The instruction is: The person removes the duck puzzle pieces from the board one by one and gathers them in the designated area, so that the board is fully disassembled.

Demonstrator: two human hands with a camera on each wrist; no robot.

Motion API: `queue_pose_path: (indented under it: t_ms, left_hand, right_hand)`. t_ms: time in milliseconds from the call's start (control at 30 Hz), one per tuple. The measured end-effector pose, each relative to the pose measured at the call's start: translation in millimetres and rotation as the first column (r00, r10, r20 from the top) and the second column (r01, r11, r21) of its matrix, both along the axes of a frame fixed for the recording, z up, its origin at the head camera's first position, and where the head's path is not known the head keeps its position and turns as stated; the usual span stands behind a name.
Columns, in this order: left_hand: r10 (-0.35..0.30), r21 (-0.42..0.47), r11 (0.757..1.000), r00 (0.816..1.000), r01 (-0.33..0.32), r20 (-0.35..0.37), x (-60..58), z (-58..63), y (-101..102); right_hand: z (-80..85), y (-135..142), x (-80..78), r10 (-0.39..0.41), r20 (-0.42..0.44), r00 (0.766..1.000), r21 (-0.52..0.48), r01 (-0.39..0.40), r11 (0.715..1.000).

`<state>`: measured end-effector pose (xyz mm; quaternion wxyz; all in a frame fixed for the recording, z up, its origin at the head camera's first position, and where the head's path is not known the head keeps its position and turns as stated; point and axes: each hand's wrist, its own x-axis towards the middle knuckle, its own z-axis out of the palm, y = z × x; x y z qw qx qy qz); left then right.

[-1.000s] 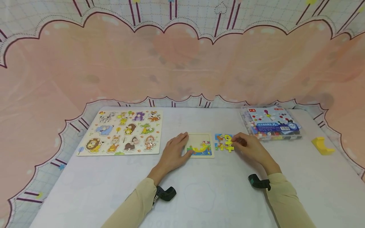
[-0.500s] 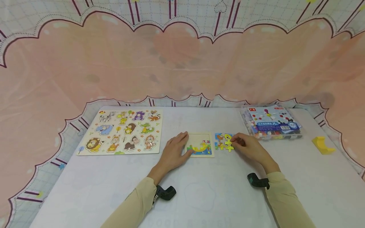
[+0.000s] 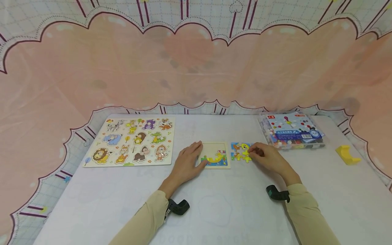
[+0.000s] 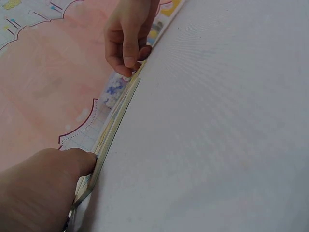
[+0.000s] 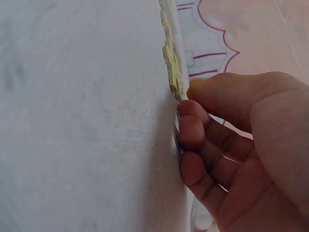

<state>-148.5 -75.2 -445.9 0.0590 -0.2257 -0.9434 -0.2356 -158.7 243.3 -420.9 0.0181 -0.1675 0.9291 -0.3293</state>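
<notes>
A small wooden puzzle tray [image 3: 214, 146] lies in the middle of the table, with a yellow and blue picture filling its lower part. My left hand [image 3: 186, 161] rests along its left side, fingers extended and the thumb [image 4: 83, 162] over the tray's near edge. Just right of the tray, several joined jigsaw pieces [image 3: 237, 151] in blue and yellow lie flat. My right hand [image 3: 271, 160] is at their right edge, its thumb and curled fingers pinching the end jigsaw piece. In the right wrist view, the thumb tip [image 5: 197, 89] sits at the end of the row of pieces [image 5: 169, 53].
To the left lies a large animal puzzle board [image 3: 147, 160]. A clear plastic box [image 3: 294, 131] with a blue printed label and colourful parts stands at the back right. Near the right table edge is a yellow curved block [image 3: 347, 156]. A printed cloth [image 3: 196, 75] hangs behind the table.
Both hands stay almost in place, the left on the tray and the right at the edge of the jigsaw pieces. The head view has shifted only slightly.
</notes>
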Motion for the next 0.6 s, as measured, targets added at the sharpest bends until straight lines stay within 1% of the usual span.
queue_pose_path:
  t_ms: [267, 533, 600]
  left_hand:
    - [0.004, 0.010, 1.000, 1.000, -0.004, 0.008, -0.6, -0.7, -1]
    - [-0.001, 0.007, 1.000, 1.000, 0.001, 0.018, 0.0, 0.1, -1]
    - [-0.002, 0.010, 1.000, 1.000, 0.002, 0.019, 0.0, 0.4, -1]
  right_hand:
    - [1.8, -6, -2.1, -0.025, 0.035, 0.999, -0.012, 0.026, 1.000]
    - [4.8, -17, -2.9, -0.005, 0.051, 0.999, -0.027, 0.006, 1.000]
    - [5.4, -21, -3.1, 0.011, 0.048, 0.999, -0.034, -0.009, 0.999]
